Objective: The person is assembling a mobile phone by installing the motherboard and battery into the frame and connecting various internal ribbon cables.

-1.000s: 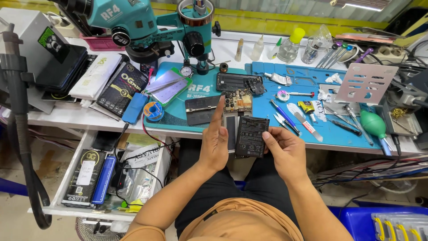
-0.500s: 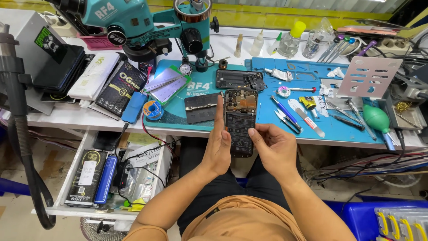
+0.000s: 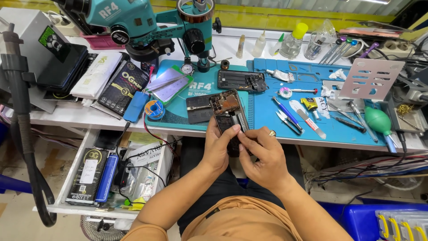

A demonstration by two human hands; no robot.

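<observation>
The left hand (image 3: 219, 149) grips the opened phone (image 3: 229, 120) along its left edge, thumb laid across the lower part of the exposed interior. The right hand (image 3: 263, 154) closes on the same phone from the right, thumb and forefinger pinched on its lower middle section; a ring sits on one finger. The phone is a flat dark rectangle with its back off: a copper-toned board section at the top, black matt components below. It is held tilted over the front edge of the blue work mat (image 3: 312, 129), between the bench and the person's lap.

The mat is smooth and rubbery. On it lie a second opened phone (image 3: 240, 80), dark and rectangular, blue-handled tweezers (image 3: 285, 111) and a green rubber blower bulb (image 3: 378, 120). A teal metal microscope (image 3: 147, 22) stands behind.

Compared with half a second earlier, the phone sits lower and nearer the body, and the right hand has moved from its side onto its face.
</observation>
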